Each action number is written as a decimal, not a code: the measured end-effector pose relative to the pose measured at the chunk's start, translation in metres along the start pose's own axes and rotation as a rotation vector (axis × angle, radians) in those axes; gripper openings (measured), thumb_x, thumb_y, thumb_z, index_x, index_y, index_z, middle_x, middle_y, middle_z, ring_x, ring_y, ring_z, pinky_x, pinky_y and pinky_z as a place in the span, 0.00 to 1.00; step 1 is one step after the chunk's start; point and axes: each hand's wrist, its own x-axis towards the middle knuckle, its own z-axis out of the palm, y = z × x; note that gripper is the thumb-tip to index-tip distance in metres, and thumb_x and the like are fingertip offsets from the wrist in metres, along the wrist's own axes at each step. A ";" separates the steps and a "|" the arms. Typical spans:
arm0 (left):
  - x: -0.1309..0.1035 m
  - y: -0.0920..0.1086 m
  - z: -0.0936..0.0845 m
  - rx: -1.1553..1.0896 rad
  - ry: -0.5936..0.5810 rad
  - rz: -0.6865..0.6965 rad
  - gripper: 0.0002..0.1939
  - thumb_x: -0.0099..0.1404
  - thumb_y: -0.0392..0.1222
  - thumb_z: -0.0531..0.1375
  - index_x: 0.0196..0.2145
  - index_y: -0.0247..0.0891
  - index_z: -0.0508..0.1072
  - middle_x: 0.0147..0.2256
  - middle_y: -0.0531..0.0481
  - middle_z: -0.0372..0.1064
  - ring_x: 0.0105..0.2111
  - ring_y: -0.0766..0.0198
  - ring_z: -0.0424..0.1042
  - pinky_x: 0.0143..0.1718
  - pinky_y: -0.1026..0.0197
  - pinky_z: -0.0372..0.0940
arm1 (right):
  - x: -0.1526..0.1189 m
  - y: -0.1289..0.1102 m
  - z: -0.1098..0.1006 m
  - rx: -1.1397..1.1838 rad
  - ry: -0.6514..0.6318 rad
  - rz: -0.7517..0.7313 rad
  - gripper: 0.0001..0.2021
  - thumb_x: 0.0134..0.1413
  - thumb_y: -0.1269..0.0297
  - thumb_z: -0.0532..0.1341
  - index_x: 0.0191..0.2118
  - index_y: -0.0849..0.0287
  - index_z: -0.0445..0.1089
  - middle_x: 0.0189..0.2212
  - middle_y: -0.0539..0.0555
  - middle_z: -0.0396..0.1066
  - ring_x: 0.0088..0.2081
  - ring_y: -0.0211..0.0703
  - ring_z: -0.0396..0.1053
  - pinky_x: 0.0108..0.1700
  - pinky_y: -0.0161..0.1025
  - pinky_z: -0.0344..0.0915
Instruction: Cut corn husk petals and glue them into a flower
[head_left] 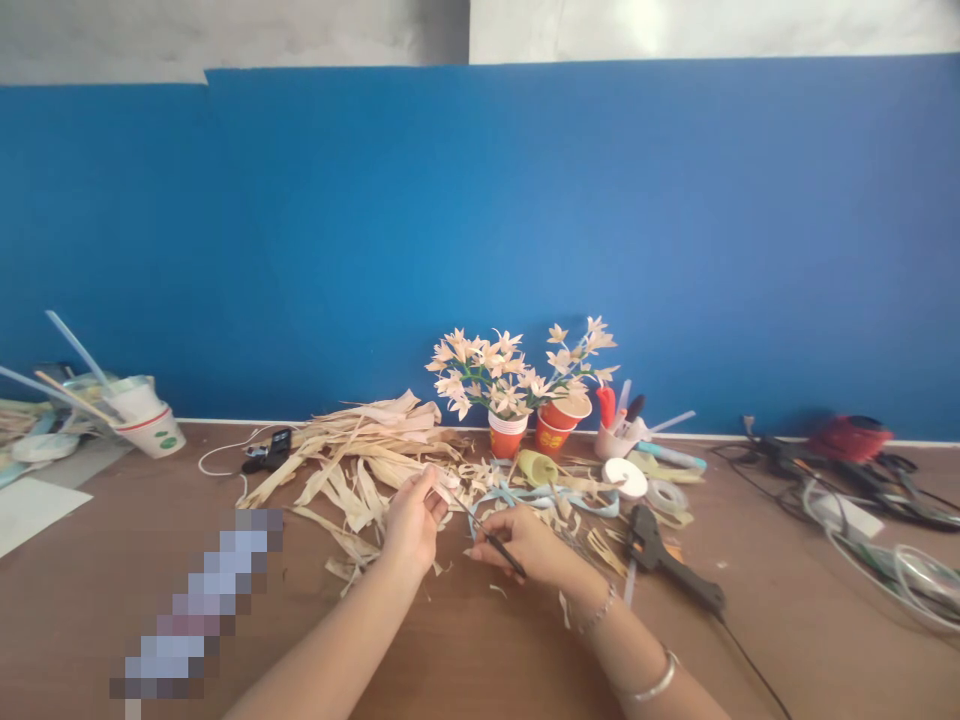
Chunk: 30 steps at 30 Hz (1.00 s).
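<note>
Between the fingertips of my left hand (pixel 415 512) is a small pale piece (pixel 448 481), which looks like dried husk. My right hand (pixel 521 543) is closed around a slim dark-handled tool (pixel 501 550). Its thin metal end points up and left toward the pale piece; whether they touch I cannot tell. Behind my left hand lies a heap of dried husk strips (pixel 360 450), with small cut scraps around it. Husk flowers (pixel 480 365) on green stems stand in red and white paper cups (pixel 508 436) just beyond my hands.
A black glue gun (pixel 671 565) with a cord lies right of my right arm. Nearby are a white disc (pixel 625 478) and a tape roll (pixel 666 496). Cables (pixel 847 520) spread at the far right. A cup with sticks (pixel 154 430) tilts at left; a pixelated object (pixel 202 605) lies in front.
</note>
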 end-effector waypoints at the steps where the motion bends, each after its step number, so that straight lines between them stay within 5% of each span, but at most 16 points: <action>1: 0.000 -0.001 0.000 -0.011 0.007 0.001 0.05 0.59 0.30 0.60 0.26 0.34 0.69 0.24 0.52 0.71 0.23 0.70 0.72 0.26 0.69 0.67 | 0.000 0.000 0.000 0.003 -0.001 0.004 0.16 0.43 0.51 0.66 0.24 0.61 0.68 0.11 0.43 0.60 0.12 0.30 0.55 0.12 0.27 0.50; 30: -0.005 -0.008 -0.001 -0.076 0.054 -0.044 0.05 0.60 0.29 0.60 0.29 0.35 0.70 0.25 0.50 0.72 0.23 0.69 0.72 0.25 0.69 0.67 | -0.001 -0.006 0.007 -0.011 0.041 0.011 0.18 0.42 0.50 0.66 0.20 0.59 0.64 0.10 0.44 0.58 0.12 0.32 0.55 0.14 0.29 0.49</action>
